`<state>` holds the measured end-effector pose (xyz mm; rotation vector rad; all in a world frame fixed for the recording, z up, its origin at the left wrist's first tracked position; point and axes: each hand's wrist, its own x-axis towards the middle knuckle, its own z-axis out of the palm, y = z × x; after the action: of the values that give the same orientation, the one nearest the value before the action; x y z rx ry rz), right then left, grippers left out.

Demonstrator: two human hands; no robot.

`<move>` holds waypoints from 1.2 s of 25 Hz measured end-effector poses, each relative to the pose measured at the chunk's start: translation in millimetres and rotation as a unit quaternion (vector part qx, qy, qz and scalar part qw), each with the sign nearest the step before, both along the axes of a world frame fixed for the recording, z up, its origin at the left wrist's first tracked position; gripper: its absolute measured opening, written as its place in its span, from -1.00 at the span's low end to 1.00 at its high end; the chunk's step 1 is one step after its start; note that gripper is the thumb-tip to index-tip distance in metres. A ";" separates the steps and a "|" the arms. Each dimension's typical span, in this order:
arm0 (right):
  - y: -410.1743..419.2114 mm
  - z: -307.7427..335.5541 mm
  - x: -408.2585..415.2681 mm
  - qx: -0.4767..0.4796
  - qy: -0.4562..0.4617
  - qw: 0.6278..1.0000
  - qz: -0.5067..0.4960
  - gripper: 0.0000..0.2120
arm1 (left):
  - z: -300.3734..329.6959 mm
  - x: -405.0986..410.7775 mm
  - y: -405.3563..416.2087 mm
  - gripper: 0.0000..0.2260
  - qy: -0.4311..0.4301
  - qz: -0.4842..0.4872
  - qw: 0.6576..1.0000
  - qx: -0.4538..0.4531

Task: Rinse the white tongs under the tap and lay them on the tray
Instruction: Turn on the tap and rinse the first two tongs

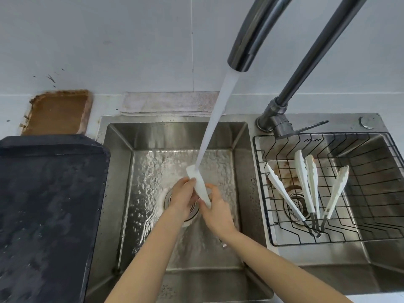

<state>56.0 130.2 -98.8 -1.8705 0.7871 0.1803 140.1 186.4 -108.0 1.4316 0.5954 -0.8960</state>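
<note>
- The white tongs [200,186] are held over the left basin of the sink [118,149], with the stream from the tap [240,60] striking their far end, just beyond the fingertips of the left hand [182,196].
- The left hand is clamped on the upper part of the tongs, thumb and fingers wrapped round the arm; the right hand [218,212] is closed on the lower end, nearer the body.
- The rinsing step is judged to be under way; the laying-down has not yet been done.
- The dark tray [50,204] lies on the worktop, well to the left of the left hand, its surface beaded with water.
- A slip is considered the main risk: the plastic is wet and smooth, and when one hand is released for the carry, the tongs could be dropped into the basin over the drain [170,200] below both hands.
- Splashing could be caused by the stream being deflected off the flat arm towards the worktop or the person.
- The carry to the left would pass over the sink rim, on which a trailing end could be caught.
- Confusion is possible with the other tongs [306,184] resting in the wire rack [371,193], to the right of the right hand; whether those have been rinsed cannot be told.
</note>
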 end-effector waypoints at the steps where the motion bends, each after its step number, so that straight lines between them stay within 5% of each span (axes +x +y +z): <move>1: 0.6 0.6 -0.9 0.019 -0.004 1.000 0.000 -0.60 | 1.9 0.1 0.3 -0.88 0.017 0.015 0.999 -0.027; 6: -10.6 4.4 1.3 0.152 0.048 0.987 -0.003 -0.69 | 4.8 2.5 3.3 -0.81 0.080 0.025 0.987 -0.135; 9: -14.9 8.7 2.7 0.066 0.086 0.991 0.075 -0.69 | -0.4 3.6 -1.0 -0.84 0.088 0.035 0.989 -0.118; 16: -0.5 3.7 3.5 -0.130 0.105 0.964 0.206 -0.30 | -8.1 10.9 -8.6 -0.75 0.066 -0.021 0.995 -0.065; 20: -2.0 5.6 5.2 -0.165 0.120 0.955 0.214 -0.38 | -9.5 16.8 -9.6 -0.83 0.059 -0.017 0.996 -0.068; 23: -3.9 6.4 3.5 -0.140 0.130 0.955 0.226 -0.45 | -7.9 15.1 -11.6 -0.68 0.040 -0.008 0.998 -0.052; 27: -5.8 3.3 5.2 -0.231 0.158 0.930 0.238 -0.45 | -4.4 4.5 -16.5 -0.83 -0.007 0.030 0.999 0.024; 30: -0.7 1.9 3.4 -0.251 0.147 0.923 0.252 -0.43 | -10.1 4.6 -16.0 -0.72 -0.044 0.049 0.995 0.078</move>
<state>59.4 129.5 -96.9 -2.5582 0.5593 0.6479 144.6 170.5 -118.0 1.5604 0.6754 -0.7163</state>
